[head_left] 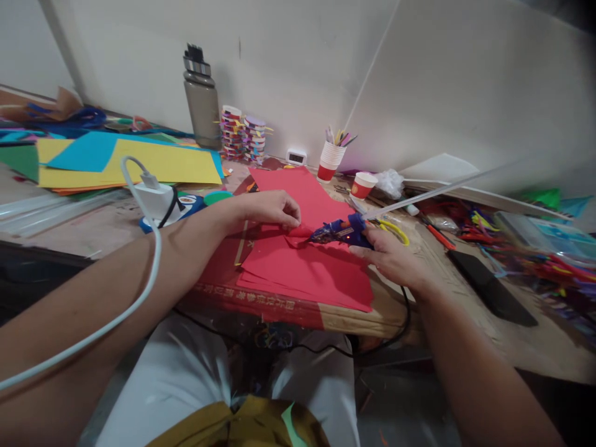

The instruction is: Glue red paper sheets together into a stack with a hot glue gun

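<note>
My left hand rests on a stack of red paper sheets, its fingers pinching a folded red paper piece. My right hand grips a blue hot glue gun with its nozzle against that same fold. A clear glue stick juts from the back of the gun toward the right. The red sheets lie on a thick red-covered book at the table's near edge.
Yellow-handled scissors lie just behind my right hand. A grey water bottle, stacked tape rolls, paper cups, yellow and blue paper, a white charger with cable, a black phone and pipe cleaners surround the work.
</note>
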Demonstrator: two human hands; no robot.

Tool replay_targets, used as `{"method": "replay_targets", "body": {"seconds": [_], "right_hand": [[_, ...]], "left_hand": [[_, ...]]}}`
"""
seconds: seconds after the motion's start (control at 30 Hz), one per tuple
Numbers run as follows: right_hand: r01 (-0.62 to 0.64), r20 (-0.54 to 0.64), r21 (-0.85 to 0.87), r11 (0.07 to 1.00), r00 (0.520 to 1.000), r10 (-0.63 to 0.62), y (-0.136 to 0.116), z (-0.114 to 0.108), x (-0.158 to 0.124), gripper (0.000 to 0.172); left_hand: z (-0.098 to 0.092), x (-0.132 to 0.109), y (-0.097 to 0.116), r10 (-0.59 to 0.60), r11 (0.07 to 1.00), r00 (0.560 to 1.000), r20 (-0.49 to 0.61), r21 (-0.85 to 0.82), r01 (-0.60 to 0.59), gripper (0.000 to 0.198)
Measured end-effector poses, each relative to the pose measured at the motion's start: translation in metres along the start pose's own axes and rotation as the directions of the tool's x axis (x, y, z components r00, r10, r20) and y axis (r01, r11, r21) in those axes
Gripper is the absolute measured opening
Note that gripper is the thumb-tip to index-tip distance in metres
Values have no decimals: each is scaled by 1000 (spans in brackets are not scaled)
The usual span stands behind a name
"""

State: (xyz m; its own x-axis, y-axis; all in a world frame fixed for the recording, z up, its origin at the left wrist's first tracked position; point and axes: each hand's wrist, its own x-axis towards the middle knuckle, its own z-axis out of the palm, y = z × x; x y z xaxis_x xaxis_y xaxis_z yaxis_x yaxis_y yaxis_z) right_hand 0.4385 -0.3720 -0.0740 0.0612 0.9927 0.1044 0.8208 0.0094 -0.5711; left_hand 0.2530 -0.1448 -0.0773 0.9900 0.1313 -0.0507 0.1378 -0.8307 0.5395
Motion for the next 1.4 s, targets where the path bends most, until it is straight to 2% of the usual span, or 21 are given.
{"method": "replay_targets", "body": {"seconds": [0.1, 0.3, 0.53, 0.67, 0.8, 0.93, 1.03, 1.17, 1.33, 1.4], "right_hand": [[-19, -28, -20, 1000, 999, 19, 4, -2, -1, 30], [38, -24, -24, 999, 999, -39, 7, 1, 3, 29], [-72, -116, -147, 986, 992, 55, 4, -9, -5, 27], [-77, -142, -165, 983, 988, 54, 5, -13, -8, 27], [-87, -121, -125, 988, 990, 72, 1, -8, -6, 23], [-33, -73, -79, 996, 997, 27, -2, -2, -5, 20], [-28, -81, -71, 997, 996, 22, -2, -3, -6, 20], [-24, -91, -66, 998, 996, 18, 1, -2, -5, 23], [-2, -19, -81, 997, 1000, 1, -1, 6, 1, 28], [-9, -41, -96, 995, 999, 5, -2, 7, 2, 28]], "left_hand": [[0, 1, -1, 5, 1000, 1000, -11, 8, -5, 16], [2, 1, -1, 20, 1000, 999, -25, 14, -20, 14], [1, -1, 2, 2, 1000, 1000, -30, 8, -2, 15], [1, 0, 2, 16, 1000, 1000, -23, 10, -15, 16], [1, -1, 3, 14, 999, 1000, -27, 32, -13, 15], [0, -1, 4, 3, 1000, 999, -31, 30, -2, 15], [0, -1, 5, -5, 1000, 1000, -25, 13, 5, 15], [0, -1, 5, 5, 1000, 1000, -26, 5, -5, 13], [1, -1, 5, -18, 1000, 999, -28, -22, 18, 13], [1, -1, 4, -19, 999, 999, -26, -31, 19, 13]]}}
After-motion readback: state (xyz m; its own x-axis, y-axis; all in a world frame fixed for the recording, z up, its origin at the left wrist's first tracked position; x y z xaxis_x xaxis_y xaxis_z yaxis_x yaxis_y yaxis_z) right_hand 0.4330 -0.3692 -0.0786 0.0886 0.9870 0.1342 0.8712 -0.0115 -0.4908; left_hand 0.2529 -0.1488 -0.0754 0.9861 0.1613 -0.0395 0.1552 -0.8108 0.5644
